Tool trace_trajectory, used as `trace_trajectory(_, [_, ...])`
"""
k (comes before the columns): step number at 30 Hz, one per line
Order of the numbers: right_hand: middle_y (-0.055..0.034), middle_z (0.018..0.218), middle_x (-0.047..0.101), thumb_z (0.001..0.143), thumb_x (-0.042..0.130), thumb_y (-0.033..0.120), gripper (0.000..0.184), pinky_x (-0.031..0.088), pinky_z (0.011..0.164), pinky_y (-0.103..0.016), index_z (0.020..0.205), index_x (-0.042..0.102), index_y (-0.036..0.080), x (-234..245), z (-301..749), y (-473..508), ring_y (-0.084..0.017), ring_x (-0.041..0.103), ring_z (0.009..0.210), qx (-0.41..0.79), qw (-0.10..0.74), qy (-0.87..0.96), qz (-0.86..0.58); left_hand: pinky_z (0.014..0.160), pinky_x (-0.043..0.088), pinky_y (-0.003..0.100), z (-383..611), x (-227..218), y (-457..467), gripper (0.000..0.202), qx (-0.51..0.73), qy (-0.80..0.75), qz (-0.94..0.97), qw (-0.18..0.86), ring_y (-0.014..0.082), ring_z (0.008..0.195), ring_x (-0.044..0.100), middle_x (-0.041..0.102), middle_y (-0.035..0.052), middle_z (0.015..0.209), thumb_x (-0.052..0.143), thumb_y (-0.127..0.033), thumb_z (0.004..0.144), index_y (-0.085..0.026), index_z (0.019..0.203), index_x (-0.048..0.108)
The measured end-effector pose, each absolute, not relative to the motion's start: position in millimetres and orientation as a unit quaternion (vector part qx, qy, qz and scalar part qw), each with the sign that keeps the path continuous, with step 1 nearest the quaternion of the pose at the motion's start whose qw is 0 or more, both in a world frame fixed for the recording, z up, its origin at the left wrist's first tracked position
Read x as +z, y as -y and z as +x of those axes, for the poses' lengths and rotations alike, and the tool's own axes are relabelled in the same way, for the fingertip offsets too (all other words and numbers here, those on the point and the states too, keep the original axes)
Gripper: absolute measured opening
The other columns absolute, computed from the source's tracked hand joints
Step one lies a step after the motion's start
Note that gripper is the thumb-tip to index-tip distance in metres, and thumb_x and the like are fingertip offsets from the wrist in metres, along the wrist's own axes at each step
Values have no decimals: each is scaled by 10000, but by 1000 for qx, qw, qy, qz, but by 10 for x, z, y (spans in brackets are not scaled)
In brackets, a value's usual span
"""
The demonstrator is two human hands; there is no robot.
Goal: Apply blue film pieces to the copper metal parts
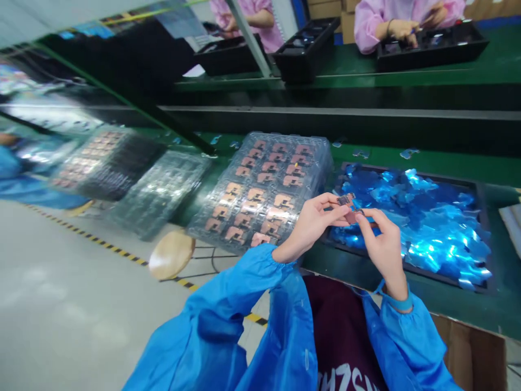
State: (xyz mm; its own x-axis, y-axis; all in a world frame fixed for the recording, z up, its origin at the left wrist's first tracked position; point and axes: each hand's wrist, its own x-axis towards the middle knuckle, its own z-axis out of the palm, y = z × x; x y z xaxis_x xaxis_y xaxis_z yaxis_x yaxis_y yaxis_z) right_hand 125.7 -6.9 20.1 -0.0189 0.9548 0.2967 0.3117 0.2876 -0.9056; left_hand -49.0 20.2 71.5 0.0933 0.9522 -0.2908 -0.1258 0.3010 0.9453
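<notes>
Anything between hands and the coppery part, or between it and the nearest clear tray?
Nothing visible separates left hand or right hand from the coppery part; only the left hand lies between it and the clear tray.

At the lower edge of the head view, my maroon shirt [337, 326] bears large white lettering [345, 374], in which I can make out a Z beside an S, the adjoining characters being cut off and illegible as a word.
</notes>
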Motion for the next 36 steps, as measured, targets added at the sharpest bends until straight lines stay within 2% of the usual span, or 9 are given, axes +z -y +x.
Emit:
trace_trajectory(3, [-63,1151,814,1134,556,339,251,605,952,-412,1128,793,259,237,1363,82,-250,751,1090,345,485,643,-482,829,672,370,-813,966,-177,277,417,-541,492,540,238,866,789,803,83,1003,861,-418,895,-173,989,770])
trace_trajectory(7, [-69,1208,817,1123,589,408,271,631,892,-409,1246,786,267,183,1510,67,-270,775,1120,348,495,598,-526,948,603,394,-1492,1235,-176,221,322,-593,668,313,246,1019,743,797,94,1094,671,-335,1039,-210,1121,833])
trace_trajectory(10, [-76,1183,821,1114,601,442,286,640,861,-408,1201,801,258,113,1541,48,-279,785,1104,345,497,586,-539,928,563,384,-1941,1178,-200,269,211,-596,741,226,235,1001,722,797,85,1084,602,-320,1070,-229,1186,827])
trace_trajectory(13, [-72,1176,821,1117,590,429,278,640,865,-409,1174,805,262,77,1527,28,-276,787,1097,353,482,605,-526,876,552,361,-2189,1002,-216,247,160,-589,759,227,235,954,733,809,76,1040,611,-342,1064,-218,1113,818])
trace_trajectory(17, [-65,1158,821,1117,588,401,260,631,882,-404,1150,807,265,67,1517,2,-266,783,1092,362,467,629,-505,942,548,383,-2276,880,-146,234,127,-576,773,235,252,1016,738,827,61,1063,634,-381,1063,-240,1090,819])
trace_trajectory(24, [-60,1140,826,1121,580,371,247,614,878,-378,1136,801,262,27,1575,-4,-252,785,1064,350,470,619,-523,872,564,360,-2119,1165,-146,289,75,-542,814,196,260,1020,737,786,91,1118,565,-388,1084,-237,1078,812])
trace_trajectory(29, [-56,1149,820,1134,557,347,248,614,885,-364,1147,792,270,-2,1604,56,-237,778,1066,351,495,587,-536,977,557,392,-1233,1156,-1278,280,130,-464,874,72,280,1064,728,783,87,1100,561,-350,1079,-233,1132,810])
trace_trajectory(32, [-44,1151,821,1139,556,332,244,607,930,-369,1175,793,284,-6,1622,114,-226,774,1079,341,504,577,-545,1077,522,431,-384,812,-2195,263,98,-397,909,75,302,1160,697,782,107,1143,575,-266,1057,-183,1146,808])
trace_trajectory(36, [-52,1139,825,1137,564,331,242,608,927,-374,1182,797,283,-5,1710,212,-229,780,1060,319,512,565,-563,1129,490,387,364,255,-2936,353,7,-435,891,133,293,1264,653,751,122,1293,700,-75,879,-169,1208,788])
